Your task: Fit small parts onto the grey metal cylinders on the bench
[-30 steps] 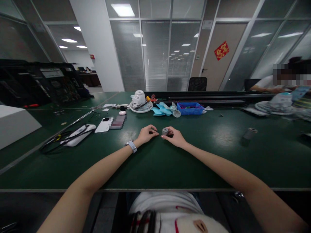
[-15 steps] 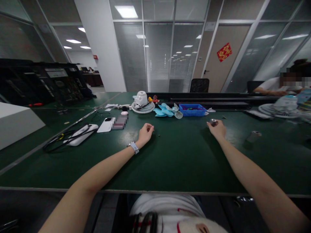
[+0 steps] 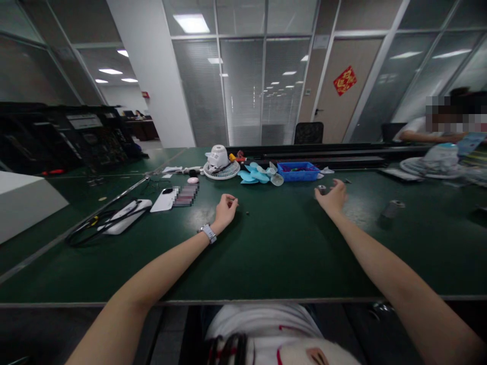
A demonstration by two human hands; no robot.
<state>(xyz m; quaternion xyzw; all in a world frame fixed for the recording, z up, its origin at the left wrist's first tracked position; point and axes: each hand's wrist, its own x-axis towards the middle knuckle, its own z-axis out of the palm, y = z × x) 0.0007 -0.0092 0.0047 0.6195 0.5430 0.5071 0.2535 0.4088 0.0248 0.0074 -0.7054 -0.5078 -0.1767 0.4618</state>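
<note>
My left hand (image 3: 227, 209) rests low over the green table with thumb and fingers pinched together. Whatever sits between those fingertips is too small to make out. A tiny dark piece (image 3: 247, 213) lies on the table just right of it. My right hand (image 3: 332, 196) is open, thumb and fingers spread apart. Beside its thumb stands a small metal cylinder (image 3: 321, 189), its lower part partly hidden by the hand. Another grey metal cylinder (image 3: 392, 209) stands farther right, apart from the hand.
Near the far edge are a white fan body (image 3: 219, 161), blue fan blades (image 3: 252, 174) and a blue tray (image 3: 298, 172) with small items. A white phone (image 3: 164, 201) and a cabled white device (image 3: 127, 217) lie left. A person (image 3: 426, 133) sits at the far right.
My right hand has opened and let go of the metal cylinder, which now stands on the table. My left hand stays pinched at nearly the same spot. The view has shifted slightly.
</note>
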